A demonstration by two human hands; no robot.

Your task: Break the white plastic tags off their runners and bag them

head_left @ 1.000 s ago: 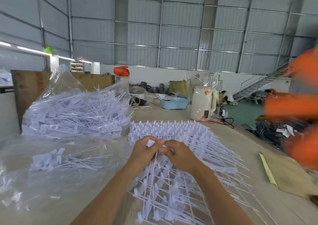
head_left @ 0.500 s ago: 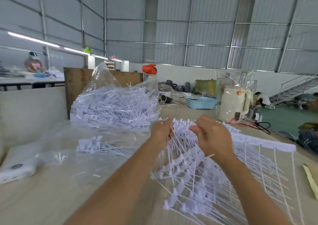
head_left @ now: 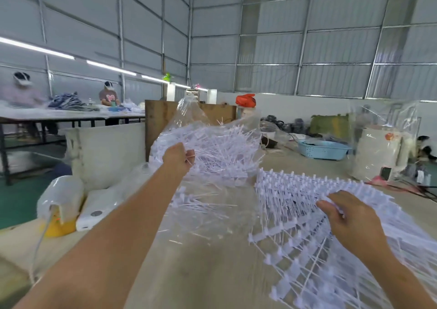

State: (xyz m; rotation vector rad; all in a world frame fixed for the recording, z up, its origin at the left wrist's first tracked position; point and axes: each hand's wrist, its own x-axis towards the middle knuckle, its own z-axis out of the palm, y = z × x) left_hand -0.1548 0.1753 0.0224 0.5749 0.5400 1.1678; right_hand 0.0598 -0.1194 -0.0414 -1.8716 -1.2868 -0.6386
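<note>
A clear plastic bag (head_left: 189, 112) holds a big heap of loose white tags (head_left: 220, 150) at the table's far middle. My left hand (head_left: 178, 157) reaches out to that heap, fingers curled round a small bunch of tags at the bag's mouth. A stack of white runner sheets (head_left: 290, 204) with tags still attached lies to the right and runs toward me. My right hand (head_left: 347, 216) rests on top of this stack with loosely bent fingers. A few more loose tags (head_left: 198, 202) lie under clear film between the heap and me.
A white power bank (head_left: 94, 214) and a yellow object in plastic (head_left: 59, 216) sit at the table's left edge. A blue basket (head_left: 324, 149) and a plastic-wrapped white appliance (head_left: 378, 152) stand at the back right. A wooden board (head_left: 160, 114) rises behind the bag. Two people work at a far left table.
My hands have parted: the left one moved from the runner sheets out to the bag with a bunch of tags. The right hand dropped onto the stack. The view swung left.
</note>
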